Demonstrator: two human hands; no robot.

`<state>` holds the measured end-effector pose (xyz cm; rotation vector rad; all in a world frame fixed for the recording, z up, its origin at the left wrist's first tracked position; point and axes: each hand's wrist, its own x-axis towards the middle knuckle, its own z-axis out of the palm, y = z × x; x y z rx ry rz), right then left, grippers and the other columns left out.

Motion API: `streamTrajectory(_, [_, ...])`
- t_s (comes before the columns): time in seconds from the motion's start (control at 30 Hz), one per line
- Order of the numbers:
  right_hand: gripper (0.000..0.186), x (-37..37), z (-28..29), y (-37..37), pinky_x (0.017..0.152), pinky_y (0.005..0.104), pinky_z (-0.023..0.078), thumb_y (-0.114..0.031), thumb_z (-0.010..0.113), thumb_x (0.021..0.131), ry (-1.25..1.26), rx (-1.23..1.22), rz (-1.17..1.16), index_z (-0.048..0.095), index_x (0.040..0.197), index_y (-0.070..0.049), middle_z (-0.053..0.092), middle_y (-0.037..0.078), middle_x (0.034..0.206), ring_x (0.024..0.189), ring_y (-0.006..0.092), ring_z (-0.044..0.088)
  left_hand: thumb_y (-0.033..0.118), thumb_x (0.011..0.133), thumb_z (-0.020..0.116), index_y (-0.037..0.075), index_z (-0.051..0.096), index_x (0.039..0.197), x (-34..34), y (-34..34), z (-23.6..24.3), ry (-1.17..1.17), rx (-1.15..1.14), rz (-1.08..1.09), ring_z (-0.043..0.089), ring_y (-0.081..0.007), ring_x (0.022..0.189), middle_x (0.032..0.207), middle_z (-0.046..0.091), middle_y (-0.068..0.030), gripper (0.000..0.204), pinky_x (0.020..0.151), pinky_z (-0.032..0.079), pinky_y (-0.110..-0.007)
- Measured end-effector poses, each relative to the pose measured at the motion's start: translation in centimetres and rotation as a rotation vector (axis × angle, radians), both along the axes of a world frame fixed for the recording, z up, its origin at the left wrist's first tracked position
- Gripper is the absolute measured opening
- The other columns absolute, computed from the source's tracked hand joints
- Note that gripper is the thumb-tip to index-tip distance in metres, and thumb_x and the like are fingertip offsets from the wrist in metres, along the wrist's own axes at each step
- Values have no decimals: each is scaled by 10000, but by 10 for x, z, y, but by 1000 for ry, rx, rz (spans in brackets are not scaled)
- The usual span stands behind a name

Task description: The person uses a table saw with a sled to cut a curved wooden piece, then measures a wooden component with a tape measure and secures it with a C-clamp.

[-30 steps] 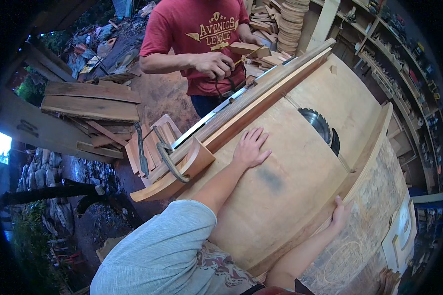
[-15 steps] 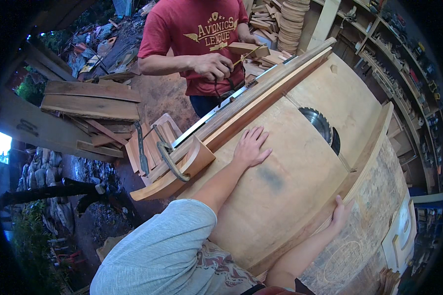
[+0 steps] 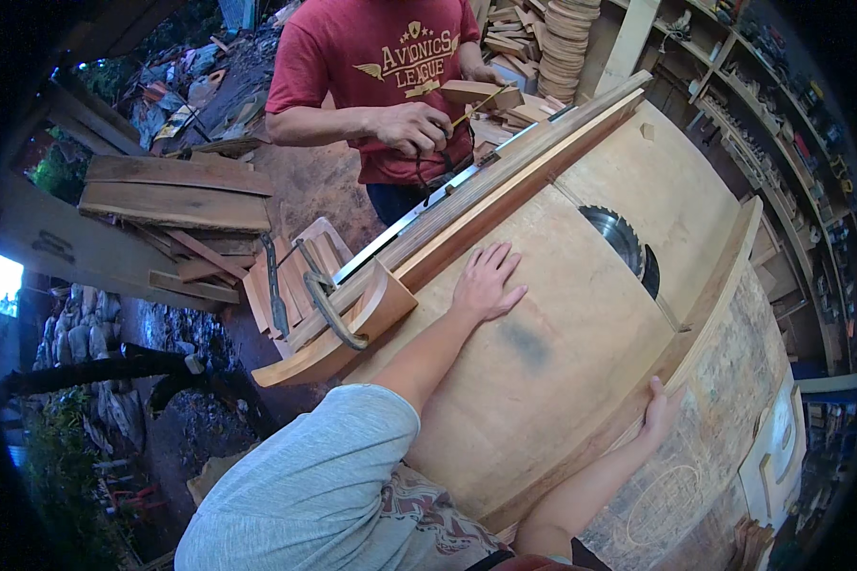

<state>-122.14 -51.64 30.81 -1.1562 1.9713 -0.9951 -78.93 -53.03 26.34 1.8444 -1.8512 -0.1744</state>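
My left hand (image 3: 488, 283) lies flat, fingers spread, on a wide plywood panel (image 3: 581, 352). My right hand (image 3: 659, 414) is at the near wooden rail (image 3: 628, 409) along the panel's edge, its thumb up against the wood; the other fingers are mostly hidden. A toothed circular saw blade (image 3: 615, 236) stands up through a slot in the panel, beyond both hands. Along the far side runs a long wooden fence (image 3: 505, 186). A metal clamp (image 3: 328, 309) holds a curved wood piece (image 3: 357, 333) at the fence's left end.
Across the fence a person in a red shirt (image 3: 376, 86) holds a wood block (image 3: 481, 93) and a yellow tape measure (image 3: 473, 109). Boards (image 3: 176, 195) are stacked at the left. Round wood discs (image 3: 567, 48) are piled at the back. Tool shelves (image 3: 781, 162) line the right.
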Motion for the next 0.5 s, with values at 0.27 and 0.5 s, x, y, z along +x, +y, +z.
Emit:
streamTrajectory(0.27, [850, -4, -7, 0, 1180, 398, 329, -130, 721, 866, 12, -4, -10, 299, 1595, -14, 426, 222, 1574, 1417, 338, 445, 489, 895, 655, 104, 562, 1407, -1, 0, -1, -2, 12, 5, 391, -326, 1451, 1525, 474, -162, 647, 1229, 262, -515])
streamTrajectory(0.5, [839, -4, -5, 1, 1175, 397, 334, -154, 731, 863, 66, -37, 28, 321, 1581, -10, 450, 223, 1556, 1406, 340, 457, 494, 899, 652, 107, 568, 1400, -1, 0, -1, 3, 7, 10, 385, -323, 1459, 1534, 468, -160, 638, 1232, 260, -511])
